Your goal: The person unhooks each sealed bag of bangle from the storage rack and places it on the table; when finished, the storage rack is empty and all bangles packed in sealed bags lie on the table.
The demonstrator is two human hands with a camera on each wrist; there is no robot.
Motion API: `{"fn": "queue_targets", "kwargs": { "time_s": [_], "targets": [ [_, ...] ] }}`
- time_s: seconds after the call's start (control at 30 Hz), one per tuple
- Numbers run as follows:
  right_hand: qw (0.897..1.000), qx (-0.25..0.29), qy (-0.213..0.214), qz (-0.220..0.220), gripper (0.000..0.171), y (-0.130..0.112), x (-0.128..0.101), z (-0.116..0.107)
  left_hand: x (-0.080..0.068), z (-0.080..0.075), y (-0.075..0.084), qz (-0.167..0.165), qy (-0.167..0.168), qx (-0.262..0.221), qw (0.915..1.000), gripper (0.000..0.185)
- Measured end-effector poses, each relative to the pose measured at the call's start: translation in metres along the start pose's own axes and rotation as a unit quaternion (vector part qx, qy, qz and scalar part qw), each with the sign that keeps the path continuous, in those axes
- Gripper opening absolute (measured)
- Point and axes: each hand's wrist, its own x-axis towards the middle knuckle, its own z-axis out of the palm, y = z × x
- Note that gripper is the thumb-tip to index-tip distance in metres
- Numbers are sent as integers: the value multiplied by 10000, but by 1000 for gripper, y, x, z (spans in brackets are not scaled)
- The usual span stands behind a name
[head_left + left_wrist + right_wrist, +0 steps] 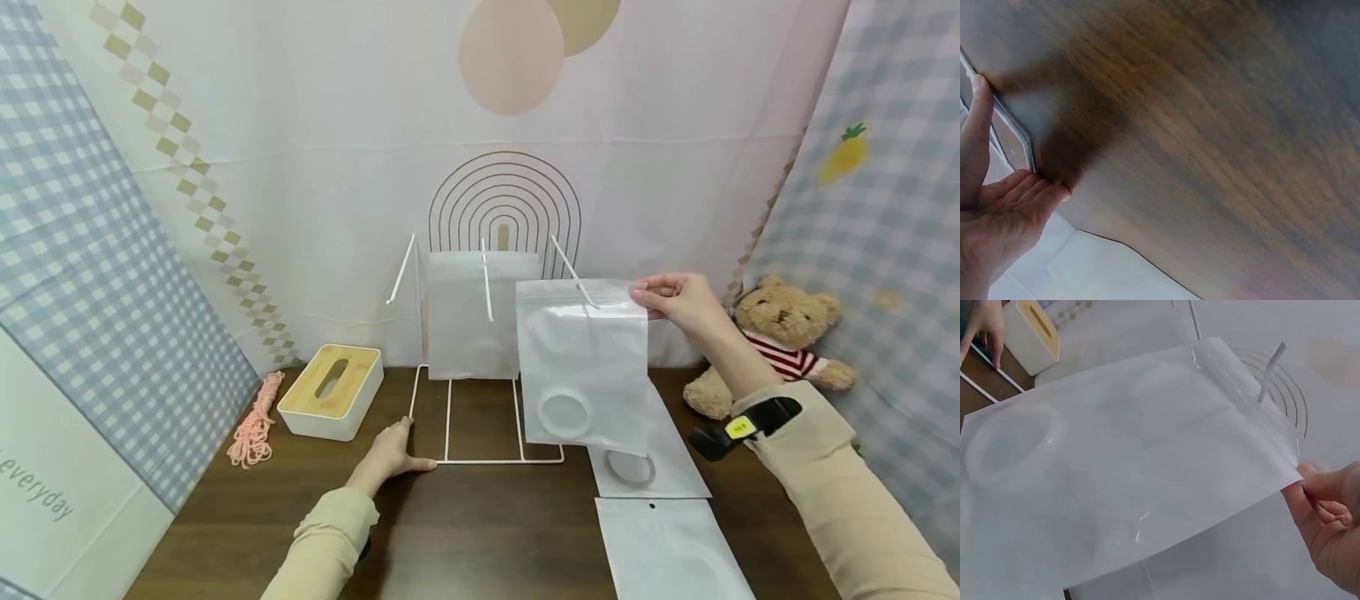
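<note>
My right hand point(678, 304) pinches the upper right corner of a white zip bag point(581, 358) between thumb and fingers. The bag has a round ring mark low on its front. The tip of the rack's right prong point(1271, 372) sticks out at the bag's top strip. Another white bag point(480, 333) hangs farther back at the middle prong of the white wire rack point(491, 462). My left hand point(388, 454) rests at the front left corner of the rack's base, thumb along the front wire and the other fingers at the side.
More white bags point(675, 542) lie on the table at the front right, one partly behind the held bag. A tissue box point(330, 392) and a pink cord bundle point(257, 421) stand left of the rack. A teddy bear point(780, 333) sits at the right.
</note>
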Motion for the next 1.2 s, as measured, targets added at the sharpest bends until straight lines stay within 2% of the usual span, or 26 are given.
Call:
{"fn": "queue_targets", "kwargs": {
  "time_s": [0.17,0.37,0.67,0.77,0.87,1.0,1.13,1.2],
  "targets": [
    [9997,-101,-75,208,35,-3,-16,-7,0,0,0,-14,-24,4,10000,94],
    [9993,234,-184,223,2,-6,-28,-11,0,0,0,-1,-50,17,10000,95],
    [9973,594,-328,273,12,-7,-40,-15,0,-2,2,-8,-85,-5,10000,94],
    [9933,1037,-447,260,14,-7,-45,-16,1,-3,2,-10,-98,-10,10000,94],
    [9839,1670,-601,186,17,-7,-52,-13,1,-5,2,-28,-113,-30,9999,94],
    [9720,2148,-943,87,22,-1,-63,0,0,-5,2,-70,-144,-13,9999,95],
    [9666,2176,-1337,200,22,15,-73,21,0,-4,2,-66,-160,-3,9999,94],
    [9641,2149,-1497,434,22,26,-76,33,1,-4,2,-52,-176,-1,9998,94]
  ]
}}
